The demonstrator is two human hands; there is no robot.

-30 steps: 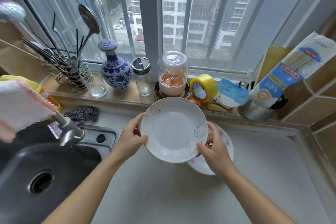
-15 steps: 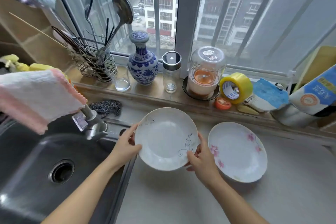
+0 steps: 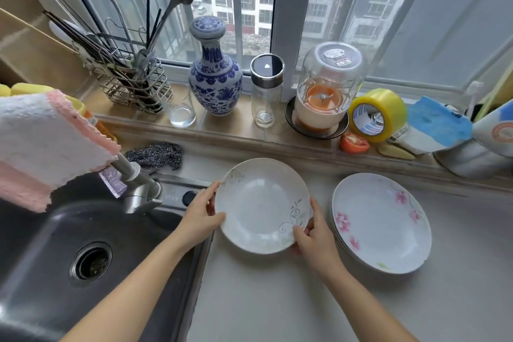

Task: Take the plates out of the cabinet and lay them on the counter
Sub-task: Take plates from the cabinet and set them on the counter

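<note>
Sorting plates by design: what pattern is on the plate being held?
White plate with thin grey scrollwork near two edges; head view.

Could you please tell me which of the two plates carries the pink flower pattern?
The pink-flowered plate lying on the counter to the right; the held plate bears only thin grey scrolls.

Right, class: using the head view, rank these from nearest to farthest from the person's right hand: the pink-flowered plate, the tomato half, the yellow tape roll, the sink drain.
From the right hand:
1. Pink-flowered plate, just to its right on the counter.
2. Tomato half, behind it on the sill ledge.
3. Yellow tape roll, farther back on the sill.
4. Sink drain, far to the left in the sink.
</note>
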